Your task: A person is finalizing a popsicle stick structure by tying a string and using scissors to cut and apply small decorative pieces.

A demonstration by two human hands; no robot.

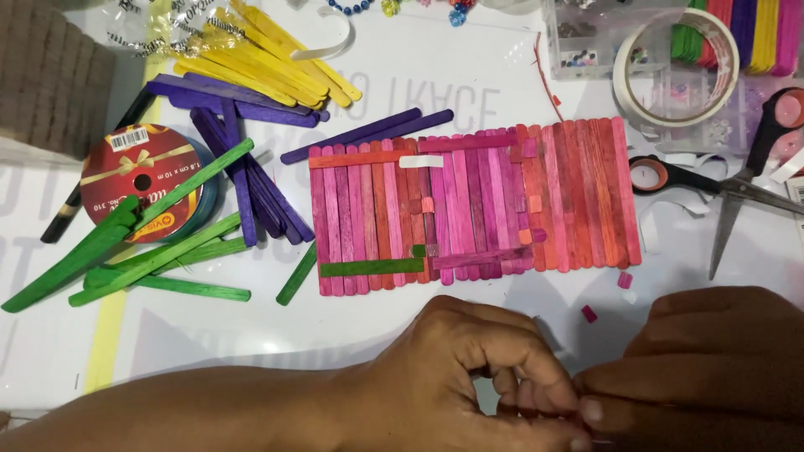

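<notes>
Below pink stick panel (473,205), left hand (456,377) and right hand (712,360) meet, fingertips pinched together; held item unclear.

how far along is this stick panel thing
Done, by the look of it: a panel of pink and red sticks lies side by side, with cross sticks and a green stick on it. In hand: left hand and right hand pinch something tiny. Unused: loose green, purple and yellow sticks.
</notes>
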